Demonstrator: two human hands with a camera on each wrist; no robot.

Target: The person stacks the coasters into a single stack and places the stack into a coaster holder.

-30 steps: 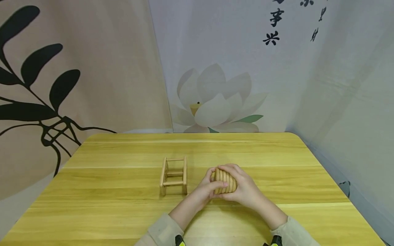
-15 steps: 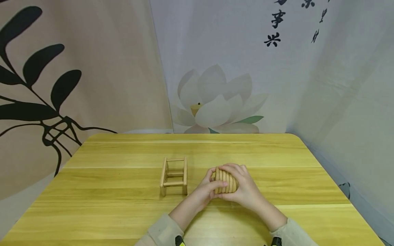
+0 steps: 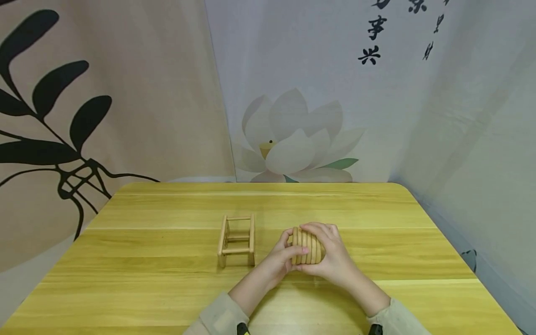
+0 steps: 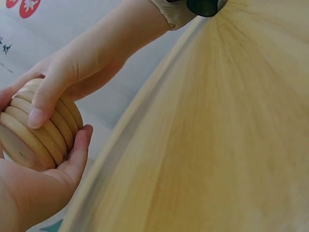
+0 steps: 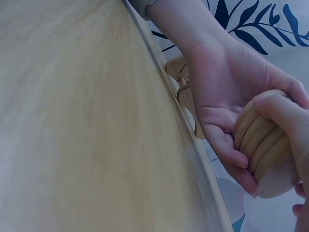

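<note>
Both hands hold a stack of several round wooden coasters (image 3: 307,246) just over the table, right of centre in the head view. The left hand (image 3: 276,261) grips its left side, with the thumb laid across the discs. From the right, the right hand (image 3: 333,255) curls its fingers over the far edge and keeps its thumb along the near edge. In the left wrist view the coasters (image 4: 41,125) stand pressed face to face, with a small mark on the end disc. The right wrist view shows the stack (image 5: 265,145) between both hands.
A small wooden rack (image 3: 236,250) with bars and posts stands on the table (image 3: 167,288), left of the hands. Beyond the table's far edge hangs a printed curtain (image 3: 293,70) with a lotus, dark leaves and writing.
The right hand's fingers have shifted very slightly to the right on the coasters. Left hand and rack stay where they were.
</note>
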